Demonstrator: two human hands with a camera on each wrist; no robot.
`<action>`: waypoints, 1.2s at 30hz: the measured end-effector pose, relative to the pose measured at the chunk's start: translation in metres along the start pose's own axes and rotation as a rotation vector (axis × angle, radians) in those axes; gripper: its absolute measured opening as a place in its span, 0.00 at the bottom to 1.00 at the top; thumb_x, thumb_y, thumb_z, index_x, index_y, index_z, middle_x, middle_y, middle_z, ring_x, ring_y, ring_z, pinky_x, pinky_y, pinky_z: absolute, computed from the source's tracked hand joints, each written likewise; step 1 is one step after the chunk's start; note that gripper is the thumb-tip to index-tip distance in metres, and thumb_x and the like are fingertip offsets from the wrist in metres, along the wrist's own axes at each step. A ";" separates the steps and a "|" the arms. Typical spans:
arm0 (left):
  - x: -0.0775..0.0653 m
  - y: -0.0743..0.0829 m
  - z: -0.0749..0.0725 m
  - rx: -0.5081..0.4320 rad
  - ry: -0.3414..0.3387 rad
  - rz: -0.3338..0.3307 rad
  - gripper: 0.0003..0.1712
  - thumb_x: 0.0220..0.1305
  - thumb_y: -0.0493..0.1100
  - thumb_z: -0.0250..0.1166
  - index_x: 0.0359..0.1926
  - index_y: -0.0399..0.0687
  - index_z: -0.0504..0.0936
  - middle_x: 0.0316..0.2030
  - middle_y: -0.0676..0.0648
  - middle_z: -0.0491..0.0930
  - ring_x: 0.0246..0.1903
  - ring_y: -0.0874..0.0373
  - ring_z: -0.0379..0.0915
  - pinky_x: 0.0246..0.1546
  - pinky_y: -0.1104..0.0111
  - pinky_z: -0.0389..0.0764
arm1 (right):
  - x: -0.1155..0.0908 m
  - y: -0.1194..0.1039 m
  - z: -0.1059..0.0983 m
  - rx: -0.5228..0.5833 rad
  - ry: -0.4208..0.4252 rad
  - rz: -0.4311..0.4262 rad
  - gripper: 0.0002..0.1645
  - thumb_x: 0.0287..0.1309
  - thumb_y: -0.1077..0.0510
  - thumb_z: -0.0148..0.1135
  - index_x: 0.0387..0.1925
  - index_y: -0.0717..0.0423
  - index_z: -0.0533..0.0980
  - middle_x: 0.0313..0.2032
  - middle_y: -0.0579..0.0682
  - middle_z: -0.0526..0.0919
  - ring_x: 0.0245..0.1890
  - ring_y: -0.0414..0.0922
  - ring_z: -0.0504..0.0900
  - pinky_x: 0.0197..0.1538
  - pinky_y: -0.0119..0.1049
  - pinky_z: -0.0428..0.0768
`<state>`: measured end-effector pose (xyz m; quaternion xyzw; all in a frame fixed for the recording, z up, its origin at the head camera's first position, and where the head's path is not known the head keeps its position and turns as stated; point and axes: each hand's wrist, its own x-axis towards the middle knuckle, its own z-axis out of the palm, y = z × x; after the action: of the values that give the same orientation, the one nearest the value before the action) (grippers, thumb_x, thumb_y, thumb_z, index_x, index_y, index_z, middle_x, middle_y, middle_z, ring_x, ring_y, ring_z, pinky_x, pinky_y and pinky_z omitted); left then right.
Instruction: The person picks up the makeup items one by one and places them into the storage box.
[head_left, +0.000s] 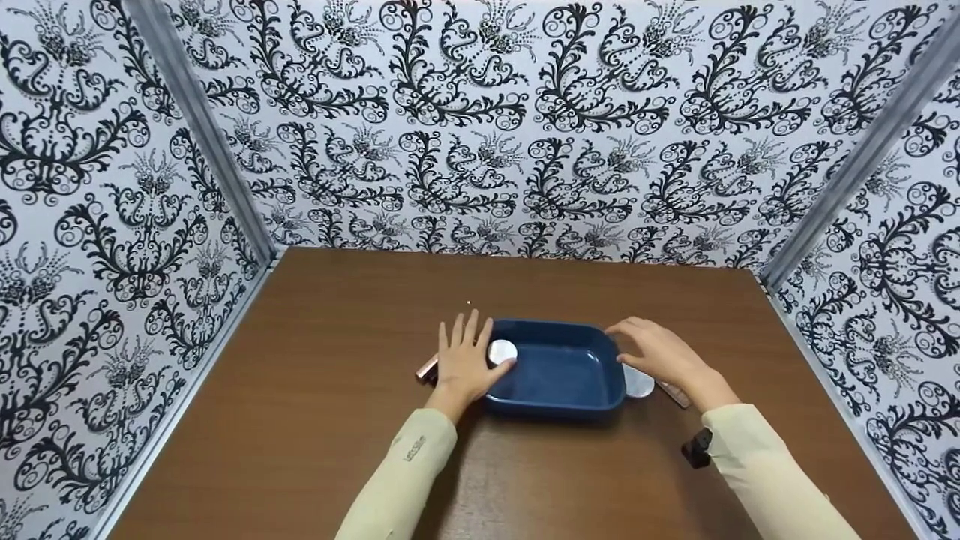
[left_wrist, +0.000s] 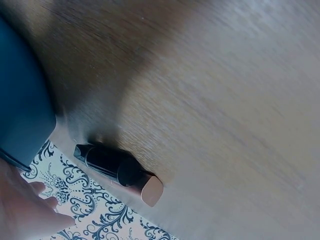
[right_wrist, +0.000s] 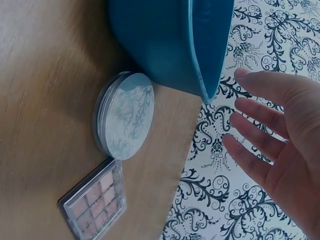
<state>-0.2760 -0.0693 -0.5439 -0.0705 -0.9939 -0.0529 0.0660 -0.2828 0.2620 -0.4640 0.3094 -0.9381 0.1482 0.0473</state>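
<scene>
A deep blue rectangular dish (head_left: pixel 559 375) stands on the table between the hands. My left hand (head_left: pixel 461 367) lies over its left rim with straight, spread fingers. Beside that hand's thumb and index finger, a small white round thing (head_left: pixel 502 350) shows at the dish's left end. My right hand (head_left: pixel 664 356) is at the right rim, its fingers apart and loosely bent, with nothing in them. Below it are a round silvery compact with a mirror-like top (right_wrist: pixel 130 117) and a clear-lidded eyeshadow palette (right_wrist: pixel 97 205). Left of the dish lie black and rose-gold cosmetic tubes (left_wrist: pixel 117 167).
The brown wooden table (head_left: pixel 337 360) is enclosed at the back and sides by black-and-white patterned panels (head_left: pixel 480 150) with grey metal posts (head_left: pixel 210 135). A black wrist camera (head_left: pixel 697 448) sits at the right sleeve's cuff.
</scene>
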 end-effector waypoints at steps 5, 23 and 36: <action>-0.001 0.000 -0.001 -0.009 -0.004 0.001 0.53 0.60 0.81 0.45 0.79 0.60 0.54 0.79 0.46 0.50 0.79 0.46 0.44 0.77 0.44 0.44 | -0.006 0.004 0.002 -0.001 0.011 0.006 0.25 0.55 0.63 0.71 0.55 0.60 0.79 0.52 0.58 0.83 0.56 0.58 0.80 0.60 0.56 0.77; 0.000 0.000 0.001 -0.009 0.012 0.010 0.53 0.61 0.81 0.44 0.78 0.59 0.54 0.79 0.46 0.50 0.78 0.45 0.46 0.77 0.43 0.44 | -0.023 0.015 0.009 0.010 -0.044 0.062 0.26 0.57 0.63 0.69 0.58 0.61 0.77 0.55 0.60 0.82 0.58 0.60 0.79 0.61 0.58 0.76; 0.001 0.000 -0.001 -0.006 -0.009 0.001 0.53 0.61 0.80 0.46 0.79 0.60 0.53 0.79 0.46 0.50 0.79 0.45 0.43 0.77 0.44 0.43 | -0.030 0.016 0.021 0.037 -0.037 0.074 0.26 0.58 0.63 0.68 0.58 0.61 0.76 0.56 0.59 0.82 0.59 0.60 0.78 0.61 0.59 0.76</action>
<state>-0.2764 -0.0691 -0.5432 -0.0712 -0.9940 -0.0557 0.0612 -0.2685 0.2847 -0.4932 0.2781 -0.9467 0.1615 0.0187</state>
